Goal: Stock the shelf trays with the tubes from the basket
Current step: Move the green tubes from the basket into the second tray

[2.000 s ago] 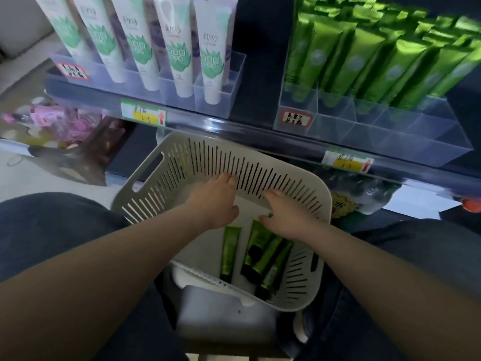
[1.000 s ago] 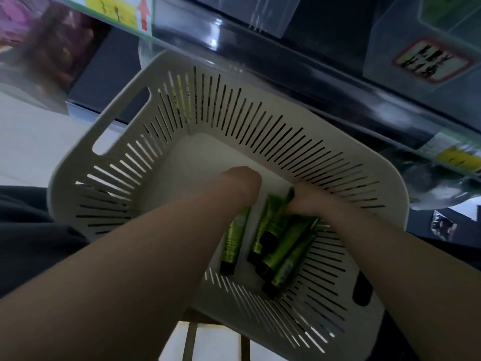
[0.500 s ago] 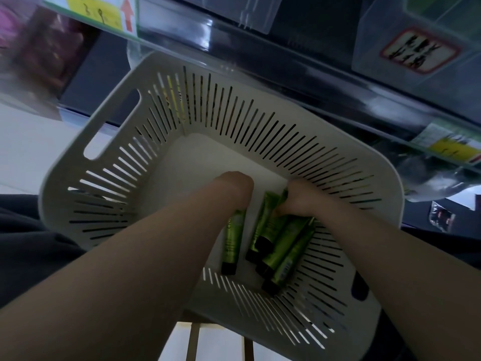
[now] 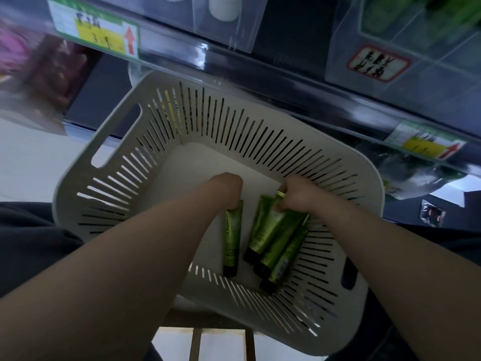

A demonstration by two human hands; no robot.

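Dim, cool light; glare streaks the glossy dark shelf edge [image 4: 200, 52]. Slotted pale plastic basket [image 4: 78, 175] reads sharp, while pink packets [image 4: 13, 45] at left smear, frame edges bowed.

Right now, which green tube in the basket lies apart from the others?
The lone tube at the left hand: it lies by itself, while the other tubes overlap at the right hand.

Before me runs a dark, glossy shelf edge [image 4: 286, 84] carrying yellow price labels [image 4: 96, 29], with pale floor [image 4: 28, 162] off to my left.
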